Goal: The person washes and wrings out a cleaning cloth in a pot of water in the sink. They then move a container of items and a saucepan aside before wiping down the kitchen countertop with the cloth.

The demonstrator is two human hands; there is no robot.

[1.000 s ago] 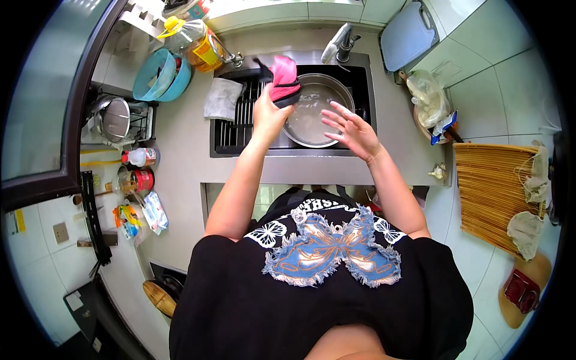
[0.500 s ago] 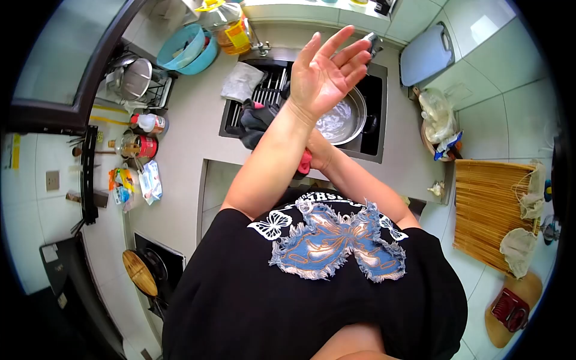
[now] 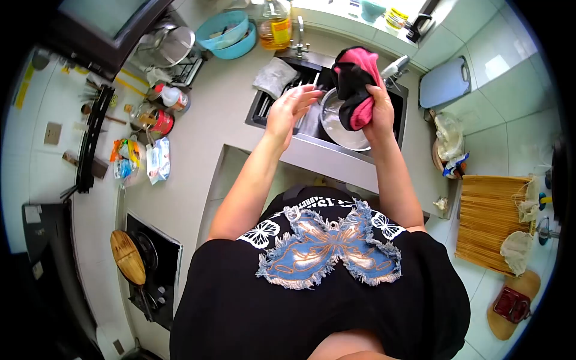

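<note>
A bunched pink and black cloth (image 3: 355,90) hangs from my right hand (image 3: 381,114), whose fingers and thumb grip its right side. It is held up over the sink (image 3: 403,111) and hides part of a round metal pot (image 3: 343,133) standing in it. To the left, my left hand (image 3: 289,111) hovers near the sink's front, fingers stretched out and nothing in it. A folded grey-white rag (image 3: 275,78) lies by the sink's left corner, next to the dark drain rack (image 3: 264,107).
Behind the sink stand a faucet (image 3: 300,39), an oil bottle (image 3: 275,27) and stacked blue basins (image 3: 228,41). Bottles (image 3: 161,120) and a wipes pack (image 3: 158,161) sit on the left counter. A grey-blue cutting board (image 3: 445,84) leans at the right wall.
My right hand has come up from beneath my left forearm, bringing the pink and black cloth over the pot. My left hand has dropped lower and to the left. The view has shifted.
</note>
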